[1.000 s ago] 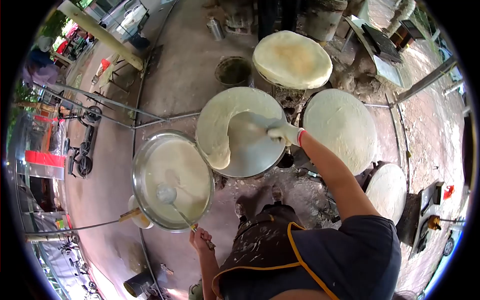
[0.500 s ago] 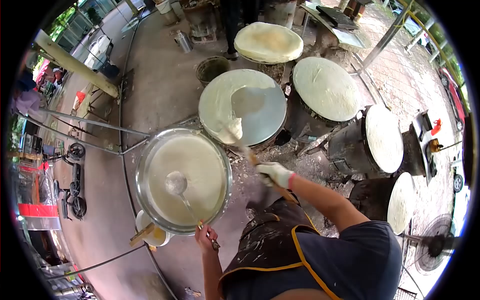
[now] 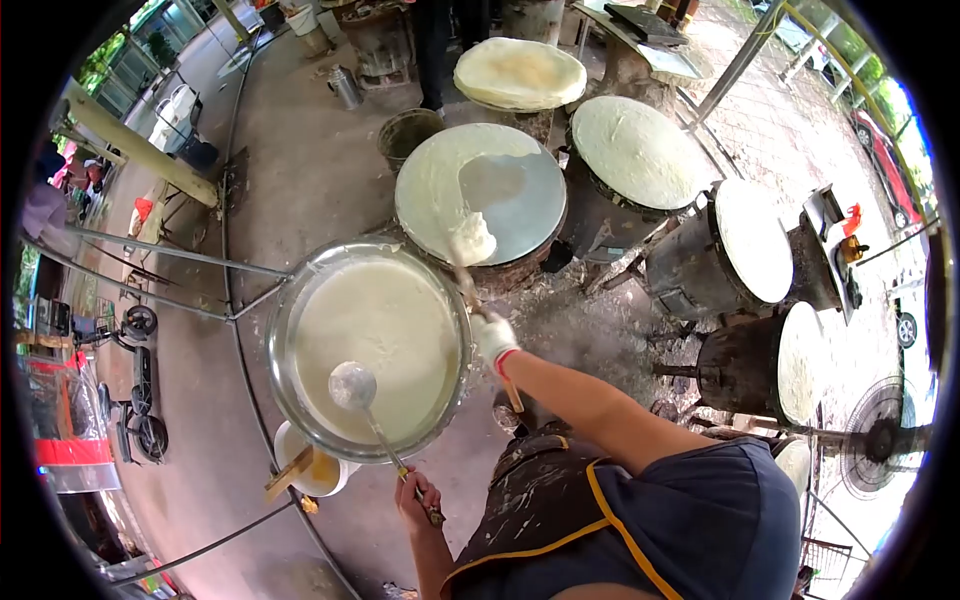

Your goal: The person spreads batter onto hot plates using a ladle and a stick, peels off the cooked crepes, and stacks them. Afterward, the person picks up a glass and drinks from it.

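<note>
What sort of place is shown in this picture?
Probably an open-air flatbread-making spot: a round griddle partly coated with batter, a metal basin of similar batter, and a red car beyond show it.

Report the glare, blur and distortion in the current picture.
Head view: wide-angle distortion inside a rounded black border; head view: paving washed out at upper right, highlights on the bowl rim; head view: the stick in the right hand looks slightly blurred.

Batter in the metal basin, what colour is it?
The batter is creamy off-white, best seen in the head view.
</note>
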Action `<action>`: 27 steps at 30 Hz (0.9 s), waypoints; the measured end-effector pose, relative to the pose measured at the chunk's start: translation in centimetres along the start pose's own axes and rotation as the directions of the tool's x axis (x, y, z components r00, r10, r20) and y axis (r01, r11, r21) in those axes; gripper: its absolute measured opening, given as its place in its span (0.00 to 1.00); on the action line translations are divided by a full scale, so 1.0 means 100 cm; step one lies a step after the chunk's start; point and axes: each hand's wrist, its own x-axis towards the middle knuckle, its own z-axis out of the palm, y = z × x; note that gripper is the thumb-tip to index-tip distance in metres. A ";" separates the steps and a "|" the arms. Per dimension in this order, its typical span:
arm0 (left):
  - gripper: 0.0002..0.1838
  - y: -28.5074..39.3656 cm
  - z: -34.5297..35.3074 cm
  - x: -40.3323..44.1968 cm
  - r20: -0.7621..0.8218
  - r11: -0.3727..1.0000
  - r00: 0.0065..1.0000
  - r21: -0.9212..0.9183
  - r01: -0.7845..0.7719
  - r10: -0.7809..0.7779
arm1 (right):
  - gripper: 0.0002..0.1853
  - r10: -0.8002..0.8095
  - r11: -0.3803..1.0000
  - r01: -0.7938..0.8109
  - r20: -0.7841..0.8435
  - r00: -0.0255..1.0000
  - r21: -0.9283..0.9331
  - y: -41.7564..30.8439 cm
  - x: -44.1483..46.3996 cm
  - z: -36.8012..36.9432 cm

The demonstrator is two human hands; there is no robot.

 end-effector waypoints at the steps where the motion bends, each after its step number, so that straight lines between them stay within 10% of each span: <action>1: 0.09 0.000 0.002 0.000 0.028 1.000 1.000 -0.019 -0.003 0.003 | 0.17 0.067 0.992 -0.064 -0.030 0.997 0.105 -0.002 0.003 -0.015; 7: 0.10 -0.005 0.011 0.004 0.235 0.994 0.972 -0.104 0.013 0.012 | 0.14 0.108 0.933 -0.053 -0.136 0.985 0.357 -0.026 -0.027 -0.032; 10: 0.12 -0.008 0.022 0.007 0.238 0.997 0.971 -0.070 0.038 -0.020 | 0.14 -0.018 0.999 0.019 0.026 1.000 -0.044 0.037 0.024 -0.068; 16: 0.14 -0.027 0.055 0.006 0.246 0.997 0.969 -0.063 0.033 -0.016 | 0.15 -0.050 0.998 0.049 0.016 0.999 0.048 -0.030 0.041 -0.122; 18: 0.13 -0.037 0.066 0.011 0.265 0.997 0.964 -0.061 0.040 -0.022 | 0.15 -0.011 0.868 0.156 0.295 0.955 -0.471 -0.032 0.018 -0.142; 22: 0.12 -0.059 0.107 0.016 0.296 0.992 0.955 -0.113 0.056 -0.020 | 0.15 -0.061 0.993 0.072 0.115 0.992 -0.094 0.001 0.076 -0.195; 27: 0.11 -0.093 0.187 0.022 0.322 0.964 0.944 -0.217 0.151 -0.076 | 0.20 0.064 0.840 0.149 0.369 0.927 -0.521 -0.100 0.097 -0.242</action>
